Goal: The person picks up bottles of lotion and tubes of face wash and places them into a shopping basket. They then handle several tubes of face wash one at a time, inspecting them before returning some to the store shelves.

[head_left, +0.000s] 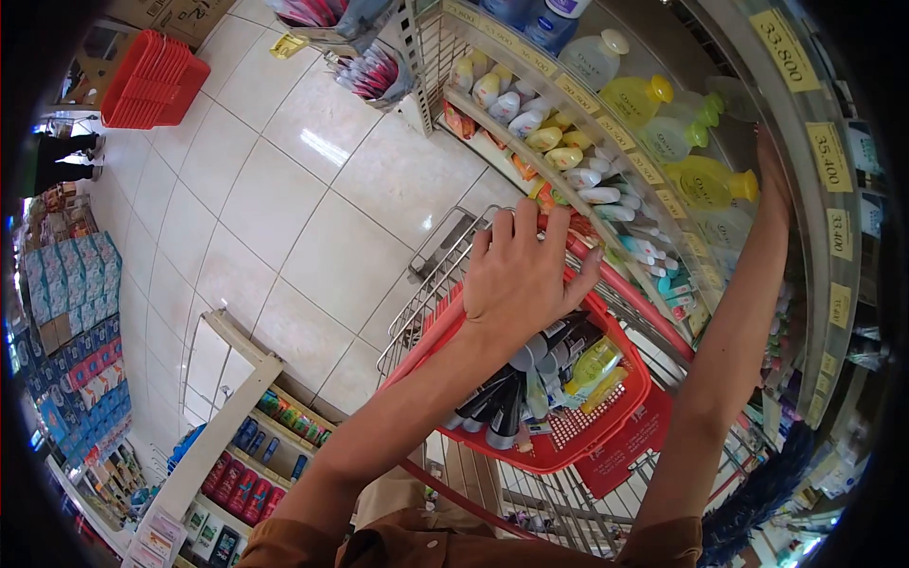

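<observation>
Head view: your left hand [523, 268] was spread above the red basket [559, 461]. Your right hand [772, 163], its grip hidden, was nearer the yellow Ovale bottle [703, 183], just leftward on the shelf [597, 112], cap toward your wrist.

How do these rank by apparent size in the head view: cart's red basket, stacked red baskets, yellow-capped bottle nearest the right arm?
1. Cart's red basket
2. Stacked red baskets, taken as one stack
3. Yellow-capped bottle
</observation>
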`<state>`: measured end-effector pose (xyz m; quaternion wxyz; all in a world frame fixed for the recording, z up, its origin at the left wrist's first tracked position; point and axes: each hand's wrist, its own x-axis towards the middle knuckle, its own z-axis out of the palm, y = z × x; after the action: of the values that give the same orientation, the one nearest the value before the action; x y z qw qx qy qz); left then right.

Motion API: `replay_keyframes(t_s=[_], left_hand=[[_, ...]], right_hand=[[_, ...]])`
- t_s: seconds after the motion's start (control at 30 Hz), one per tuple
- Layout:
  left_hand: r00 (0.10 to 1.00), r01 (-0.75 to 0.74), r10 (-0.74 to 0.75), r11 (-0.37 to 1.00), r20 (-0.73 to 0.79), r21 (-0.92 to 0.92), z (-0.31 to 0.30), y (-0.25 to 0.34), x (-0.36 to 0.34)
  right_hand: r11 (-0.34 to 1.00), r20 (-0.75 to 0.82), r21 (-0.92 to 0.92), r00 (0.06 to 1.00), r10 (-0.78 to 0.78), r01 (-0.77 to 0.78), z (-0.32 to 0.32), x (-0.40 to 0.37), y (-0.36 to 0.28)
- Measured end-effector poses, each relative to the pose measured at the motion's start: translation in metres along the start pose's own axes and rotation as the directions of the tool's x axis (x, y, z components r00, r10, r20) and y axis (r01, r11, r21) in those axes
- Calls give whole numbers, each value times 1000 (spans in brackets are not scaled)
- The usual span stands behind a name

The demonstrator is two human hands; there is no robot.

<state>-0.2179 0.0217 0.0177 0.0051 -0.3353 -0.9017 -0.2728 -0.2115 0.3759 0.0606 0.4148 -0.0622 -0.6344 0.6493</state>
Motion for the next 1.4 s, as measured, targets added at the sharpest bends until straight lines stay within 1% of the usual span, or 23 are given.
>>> replay_keyframes(t_s=[0.13,0.17,0.37,0.53,0.67,0.73,0.77,0.8,0.83,0.87,0.9,0.93,0.97,1.0,1.13,1.27,1.37,1.4], left_hand=[[999,15,-16,1000,36,28,-2,1,1],[1000,9,-10,1000,11,25,0,2,1],[1000,-8,8,1000,1,29,-1,1,0],[1000,-5,4,999,15,38,-1,2,1],[1000,-8,8,1000,5,17,-1,1,1],[1000,-12,12,1000,-3,21,0,1,2],[1000,-12,13,1000,-6,23,0,1,1],[1000,-9,9,1000,2,25,0,1,1],[1000,-5,5,1000,9,28,0,1,1],[1000,-2,2,1000,15,30,-1,1,2],[1000,0,-1,1000,15,28,-1,1,2],[1000,2,-2,1000,13,26,-1,1,2],[1000,3,-4,1000,13,24,-1,1,2],[1000,3,-4,1000,20,24,-2,1,2],[999,6,-7,1000,41,27,-3,0,2],[998,12,-14,1000,60,24,-3,1,3],[998,11,-13,999,56,31,-2,1,3],[998,11,-13,999,56,31,-2,1,3]], right_hand=[[999,20,41,1000,-12,11,-2,-3,7],[998,22,54,1000,-13,12,-2,-4,6],[996,38,85,999,-16,13,2,-9,14],[997,39,73,999,-33,31,4,-9,15],[998,42,-12,997,-62,62,6,-14,17],[982,53,-149,992,-111,118,10,-16,18],[943,73,-288,986,-150,164,12,-19,18],[811,115,-548,979,-168,203,20,-18,15],[607,156,-758,970,-185,238,27,-17,13],[450,176,-869,979,-105,205,28,-10,10],[273,181,-945,983,-20,180,28,-1,7],[82,170,-983,983,61,165,28,8,5],[-114,141,-981,980,140,157,27,14,3],[-306,96,-939,973,210,159,25,18,4],[-320,142,-921,957,254,222,15,25,7],[-271,151,-939,963,224,210,13,23,13],[-164,153,-970,973,173,182,14,20,18],[-91,151,-982,977,149,165,14,19,18]])
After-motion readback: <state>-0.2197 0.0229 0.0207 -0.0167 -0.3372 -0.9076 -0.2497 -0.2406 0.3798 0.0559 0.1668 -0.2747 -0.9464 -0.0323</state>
